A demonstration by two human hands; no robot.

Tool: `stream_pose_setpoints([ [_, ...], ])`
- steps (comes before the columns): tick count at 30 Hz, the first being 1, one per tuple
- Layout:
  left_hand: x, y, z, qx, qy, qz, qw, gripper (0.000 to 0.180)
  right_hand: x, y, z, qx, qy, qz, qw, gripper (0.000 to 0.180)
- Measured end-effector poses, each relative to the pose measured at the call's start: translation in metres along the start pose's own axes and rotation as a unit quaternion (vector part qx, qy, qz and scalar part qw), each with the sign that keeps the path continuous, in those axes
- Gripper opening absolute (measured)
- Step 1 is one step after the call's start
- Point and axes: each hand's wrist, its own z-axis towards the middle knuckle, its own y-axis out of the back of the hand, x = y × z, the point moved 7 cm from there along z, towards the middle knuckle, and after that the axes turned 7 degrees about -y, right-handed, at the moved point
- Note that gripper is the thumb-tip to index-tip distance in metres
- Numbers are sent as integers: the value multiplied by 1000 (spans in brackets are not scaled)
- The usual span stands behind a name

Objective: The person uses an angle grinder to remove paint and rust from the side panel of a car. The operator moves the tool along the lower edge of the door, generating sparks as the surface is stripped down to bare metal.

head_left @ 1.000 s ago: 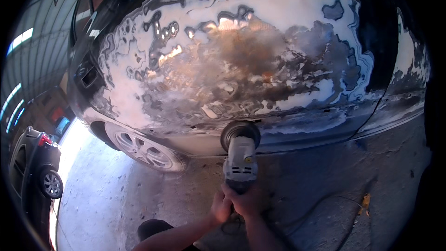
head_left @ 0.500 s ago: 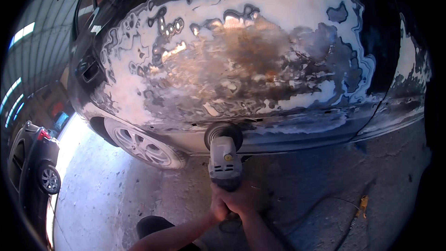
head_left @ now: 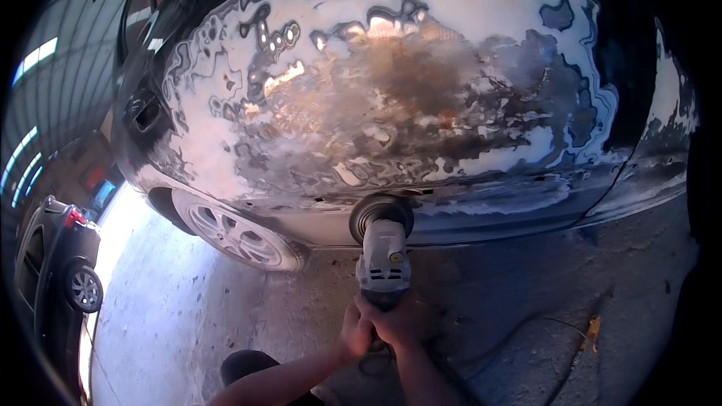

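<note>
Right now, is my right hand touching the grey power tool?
Touching. The head view shows it: the right hand closes around the dark rear end of the grey power tool, with no gap visible.

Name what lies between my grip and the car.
In the head view, the grey tool, with its round dark disc at the far end. Whether disc and car touch, I can't tell.

The wide head view looks down and forward past the forearms (head_left: 293, 378) at a car side (head_left: 391, 105) close ahead.
</note>
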Motion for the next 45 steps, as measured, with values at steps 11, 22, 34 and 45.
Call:
stream_pose_setpoints([
  [11, 25, 9, -15, 19, -46, 120, 992, 45, 2, 3, -1, -3, 4, 19, 1000, 47],
  [22, 20, 6, -14, -6, -12, 103, 995, 38, 4, -14, 3, 48, 12, 12, 999, 39],
  [34, 6, 28, -8, -29, -12, 71, 997, 45, -3, -45, 8, 88, 9, -4, 996, 38],
  [45, 13, 35, -16, 7, -35, 99, 994, 41, -1, -45, 2, 57, 29, -5, 998, 35],
])
